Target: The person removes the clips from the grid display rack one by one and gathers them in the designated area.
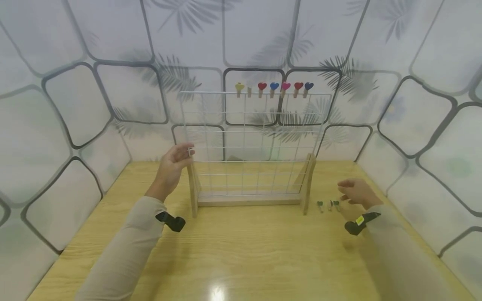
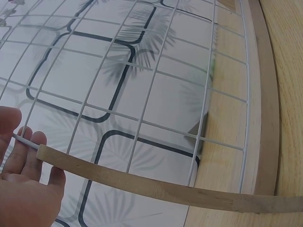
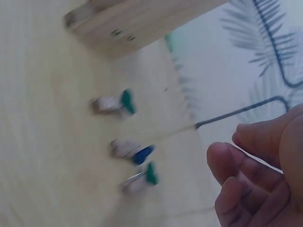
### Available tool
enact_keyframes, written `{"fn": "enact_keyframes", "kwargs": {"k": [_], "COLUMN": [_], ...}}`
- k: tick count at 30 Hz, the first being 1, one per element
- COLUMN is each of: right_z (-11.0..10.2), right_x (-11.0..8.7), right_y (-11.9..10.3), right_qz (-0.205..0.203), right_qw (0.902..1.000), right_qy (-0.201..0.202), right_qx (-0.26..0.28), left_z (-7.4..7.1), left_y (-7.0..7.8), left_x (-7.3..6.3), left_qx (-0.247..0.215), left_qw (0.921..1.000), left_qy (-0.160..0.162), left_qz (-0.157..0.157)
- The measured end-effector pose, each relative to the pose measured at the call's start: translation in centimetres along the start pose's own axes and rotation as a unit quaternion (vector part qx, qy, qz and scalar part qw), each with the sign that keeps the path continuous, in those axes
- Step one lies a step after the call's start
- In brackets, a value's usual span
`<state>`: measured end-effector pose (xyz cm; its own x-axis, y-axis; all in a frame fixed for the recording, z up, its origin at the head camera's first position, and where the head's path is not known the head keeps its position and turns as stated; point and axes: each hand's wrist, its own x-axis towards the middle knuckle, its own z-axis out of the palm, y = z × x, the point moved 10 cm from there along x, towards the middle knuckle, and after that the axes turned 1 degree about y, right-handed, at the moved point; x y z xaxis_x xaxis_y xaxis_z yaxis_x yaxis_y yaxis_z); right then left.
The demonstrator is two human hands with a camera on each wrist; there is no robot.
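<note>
A white wire grid (image 1: 241, 161) stands upright in a wooden frame. At its left edge my left hand (image 1: 174, 164) grips the side wire, just above the top of the wooden leg (image 2: 123, 182). Off to the right, my right hand (image 1: 357, 191) is in the air with loosely bent fingers and nothing between them. Beside it, three small wooden clothespins lie on the table: one with a green heart (image 3: 127, 101), one with a blue heart (image 3: 142, 155) and another with a green heart (image 3: 150, 174). The right wrist view is blurred.
Several heart clothespins, among them a yellow one (image 1: 239, 88) and a pink one (image 1: 285, 86), are clipped in a row along the grid's top wire. The wooden table (image 1: 241, 246) meets patterned walls (image 1: 196, 46) at the back and both sides.
</note>
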<state>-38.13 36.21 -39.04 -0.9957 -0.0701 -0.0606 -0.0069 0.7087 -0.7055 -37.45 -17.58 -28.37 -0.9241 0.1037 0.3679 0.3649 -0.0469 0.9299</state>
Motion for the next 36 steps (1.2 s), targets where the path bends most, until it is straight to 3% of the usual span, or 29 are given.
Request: {"fn": "enact_keyframes", "kwargs": {"k": [6,15,24,31,36], "right_z": [-2.4,-5.6,-5.3,-4.5,-3.8], "right_x": [0.4,0.0,-0.3,-0.5,-0.4], "right_y": [-5.6,-14.4,-20.8,-25.5,-28.9], "right_qz": [-0.04,-0.093,-0.137,-0.171,-0.192], "right_qw": [0.9988,0.9943,0.989,0.9834,0.9777], "right_qy": [0.024,0.05,0.056,0.011,0.001], "right_qx": [0.013,-0.015,0.004,0.059,0.085], "left_z": [0.0,0.3,0.1,0.2,0.1], "left_y": [0.1,0.3,0.2,0.3,0.1], "left_x": [0.0,0.4,0.0,0.1,0.0], "left_qx": [0.0,-0.005,0.004,0.001,-0.001], "left_qw": [1.0,1.0,1.0,1.0,0.9999], "left_qy": [0.002,0.003,0.002,0.001,0.001], "left_qz": [0.003,0.002,-0.009,-0.007,-0.011]}}
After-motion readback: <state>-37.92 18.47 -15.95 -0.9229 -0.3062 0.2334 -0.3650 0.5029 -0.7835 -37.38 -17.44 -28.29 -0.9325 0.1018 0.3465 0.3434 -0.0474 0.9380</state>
